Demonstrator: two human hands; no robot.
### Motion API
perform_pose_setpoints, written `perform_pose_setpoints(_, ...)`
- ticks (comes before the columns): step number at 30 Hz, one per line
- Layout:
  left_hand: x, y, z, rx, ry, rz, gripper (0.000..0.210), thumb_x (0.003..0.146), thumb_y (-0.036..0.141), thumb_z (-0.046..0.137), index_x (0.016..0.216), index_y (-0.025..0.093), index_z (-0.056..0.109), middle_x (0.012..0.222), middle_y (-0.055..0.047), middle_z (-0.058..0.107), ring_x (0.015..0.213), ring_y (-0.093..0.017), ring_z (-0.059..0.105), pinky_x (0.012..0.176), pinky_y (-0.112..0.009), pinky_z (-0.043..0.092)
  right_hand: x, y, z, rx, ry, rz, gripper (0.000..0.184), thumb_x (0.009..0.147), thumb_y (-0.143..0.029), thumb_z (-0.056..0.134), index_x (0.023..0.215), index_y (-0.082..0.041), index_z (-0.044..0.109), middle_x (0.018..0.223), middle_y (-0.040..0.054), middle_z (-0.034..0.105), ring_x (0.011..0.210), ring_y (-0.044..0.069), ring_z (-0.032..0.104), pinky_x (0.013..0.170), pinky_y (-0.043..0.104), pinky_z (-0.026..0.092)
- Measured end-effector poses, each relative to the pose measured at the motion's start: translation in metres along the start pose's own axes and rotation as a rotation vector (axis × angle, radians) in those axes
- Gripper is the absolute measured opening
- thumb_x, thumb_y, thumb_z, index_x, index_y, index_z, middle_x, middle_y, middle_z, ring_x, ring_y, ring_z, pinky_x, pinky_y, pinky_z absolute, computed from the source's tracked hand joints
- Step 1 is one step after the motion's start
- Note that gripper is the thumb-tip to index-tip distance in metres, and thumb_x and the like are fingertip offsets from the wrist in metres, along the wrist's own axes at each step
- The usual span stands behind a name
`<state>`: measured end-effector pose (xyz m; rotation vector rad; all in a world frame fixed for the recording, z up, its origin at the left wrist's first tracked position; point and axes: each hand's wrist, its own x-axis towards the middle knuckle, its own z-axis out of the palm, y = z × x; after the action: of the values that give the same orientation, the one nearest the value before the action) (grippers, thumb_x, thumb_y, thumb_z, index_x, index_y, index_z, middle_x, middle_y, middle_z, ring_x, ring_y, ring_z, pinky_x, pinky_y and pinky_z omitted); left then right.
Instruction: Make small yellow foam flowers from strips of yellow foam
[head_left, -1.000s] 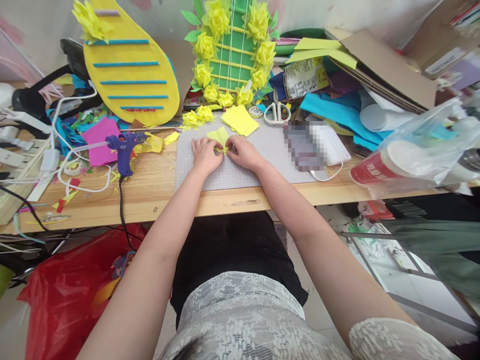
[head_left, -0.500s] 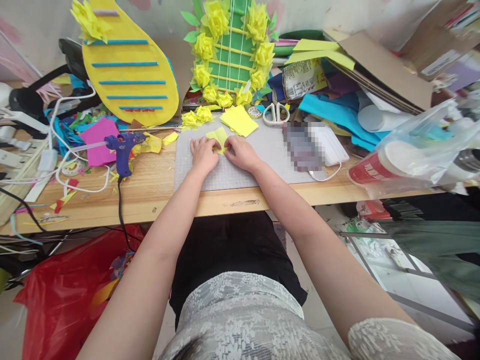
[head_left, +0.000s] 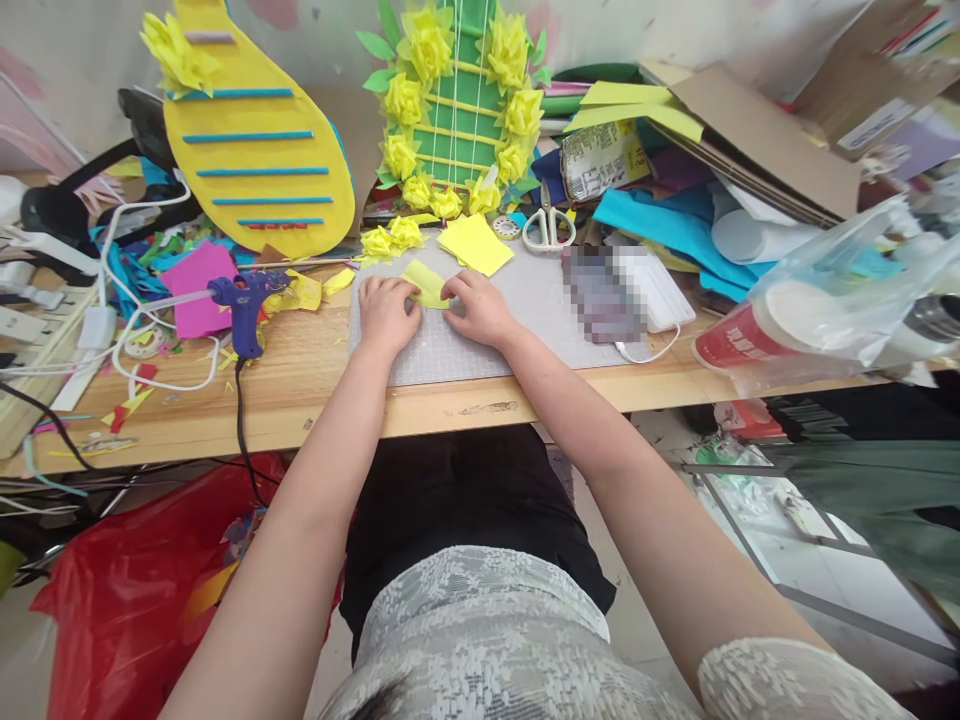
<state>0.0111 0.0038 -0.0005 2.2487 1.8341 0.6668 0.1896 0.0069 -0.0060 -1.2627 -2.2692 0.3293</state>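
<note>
Between my hands is a small piece of yellow paper (head_left: 426, 285), lying on the grey cutting mat (head_left: 525, 340). My left hand (head_left: 388, 318) has its fingers curled at the paper's left edge. On the right edge, my right hand (head_left: 481, 310) pinches the paper between thumb and fingers. Just beyond them rests a stack of yellow paper squares (head_left: 475, 246). Two yellow paper flowers (head_left: 391, 238) sit to its left, and white-handled scissors (head_left: 549, 228) lie to its right.
A purple glue gun (head_left: 246, 305) with a black cord stands at the left. Behind are a yellow instrument-shaped board (head_left: 262, 150) and a green one (head_left: 457, 120) trimmed with yellow flowers. At right are a phone (head_left: 604, 293), a white power bank (head_left: 654, 288) and a bagged cup (head_left: 750, 335).
My left hand has slid a little to the left, and the gap between my hands has widened. The yellow paper has turned and shows as a wider strip.
</note>
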Motion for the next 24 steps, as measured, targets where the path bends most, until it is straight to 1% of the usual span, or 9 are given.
perform_pose_setpoints(3, -0.002, 0.006, 0.001, 0.020, 0.026, -0.019, 0.023, 0.082, 0.034, 0.052, 0.091, 0.025, 0.070, 0.108, -0.010, 0.067, 0.121, -0.033, 0.047, 0.111, -0.052, 0.022, 0.001, 0.000, 0.001, -0.030, 0.006, 0.009, 0.024, 0.076, -0.015, 0.049, 0.098, -0.019, 0.058, 0.108, 0.0115, 0.059, 0.105, 0.027, 0.049, 0.093, 0.040, 0.040)
perform_pose_setpoints(5, -0.003, 0.010, 0.000, 0.032, 0.041, -0.024, 0.024, 0.083, 0.037, 0.050, 0.091, 0.024, 0.070, 0.103, -0.009, 0.068, 0.118, -0.032, 0.049, 0.110, -0.052, 0.024, 0.001, 0.001, 0.002, -0.039, 0.024, 0.027, 0.026, 0.076, -0.014, 0.047, 0.098, -0.020, 0.059, 0.108, 0.0118, 0.059, 0.106, 0.027, 0.049, 0.093, 0.040, 0.040)
perform_pose_setpoints(7, -0.002, 0.010, -0.001, 0.027, 0.070, -0.045, 0.027, 0.085, 0.037, 0.048, 0.097, 0.025, 0.069, 0.097, -0.008, 0.069, 0.114, -0.030, 0.052, 0.109, -0.049, 0.026, 0.001, 0.001, 0.002, -0.040, 0.040, 0.048, 0.027, 0.076, -0.014, 0.045, 0.099, -0.020, 0.059, 0.108, 0.0117, 0.059, 0.106, 0.027, 0.049, 0.093, 0.040, 0.040)
perform_pose_setpoints(10, 0.001, 0.003, -0.005, -0.028, 0.094, -0.064, 0.031, 0.083, 0.025, 0.047, 0.107, 0.024, 0.066, 0.101, -0.005, 0.070, 0.114, -0.026, 0.054, 0.107, -0.042, 0.033, 0.001, 0.002, 0.002, -0.030, 0.051, 0.079, 0.028, 0.077, -0.013, 0.043, 0.099, -0.019, 0.059, 0.106, 0.0115, 0.060, 0.104, 0.026, 0.050, 0.092, 0.040, 0.040)
perform_pose_setpoints(12, 0.003, -0.005, -0.009, -0.060, 0.059, -0.047, 0.037, 0.076, 0.015, 0.047, 0.108, 0.023, 0.065, 0.114, -0.005, 0.068, 0.116, -0.025, 0.054, 0.104, -0.037, 0.037, 0.001, 0.003, 0.002, -0.019, 0.060, 0.096, 0.029, 0.077, -0.012, 0.042, 0.099, -0.019, 0.059, 0.104, 0.0111, 0.060, 0.103, 0.026, 0.051, 0.090, 0.039, 0.041)
perform_pose_setpoints(14, 0.004, -0.012, -0.011, -0.047, 0.005, -0.070, 0.039, 0.073, 0.011, 0.048, 0.105, 0.022, 0.066, 0.116, -0.006, 0.068, 0.115, -0.025, 0.056, 0.102, -0.036, 0.039, 0.001, 0.004, 0.002, -0.008, 0.073, 0.108, 0.029, 0.077, -0.012, 0.041, 0.099, -0.019, 0.059, 0.103, 0.0109, 0.061, 0.102, 0.025, 0.051, 0.088, 0.038, 0.041)
perform_pose_setpoints(17, 0.004, -0.015, -0.013, 0.012, -0.023, -0.112, 0.030, 0.077, 0.018, 0.051, 0.101, 0.021, 0.069, 0.113, -0.007, 0.070, 0.114, -0.028, 0.056, 0.103, -0.041, 0.037, 0.001, 0.004, 0.003, 0.000, 0.081, 0.126, 0.029, 0.077, -0.012, 0.042, 0.100, -0.018, 0.059, 0.103, 0.0111, 0.062, 0.100, 0.025, 0.052, 0.086, 0.037, 0.042)
perform_pose_setpoints(20, 0.002, -0.009, -0.012, 0.043, 0.003, -0.145, 0.024, 0.081, 0.028, 0.055, 0.099, 0.021, 0.069, 0.114, -0.010, 0.068, 0.118, -0.032, 0.051, 0.104, -0.046, 0.034, 0.001, 0.004, 0.004, -0.006, 0.081, 0.139, 0.030, 0.077, -0.012, 0.043, 0.101, -0.017, 0.059, 0.102, 0.0112, 0.062, 0.099, 0.024, 0.052, 0.085, 0.036, 0.042)
perform_pose_setpoints(24, -0.001, 0.003, -0.005, 0.061, 0.054, -0.164, 0.023, 0.082, 0.037, 0.058, 0.094, 0.020, 0.069, 0.108, -0.012, 0.067, 0.119, -0.035, 0.047, 0.105, -0.050, 0.029, 0.002, 0.004, 0.005, -0.016, 0.089, 0.130, 0.029, 0.078, -0.011, 0.042, 0.101, -0.017, 0.059, 0.101, 0.0109, 0.062, 0.099, 0.024, 0.053, 0.086, 0.035, 0.042)
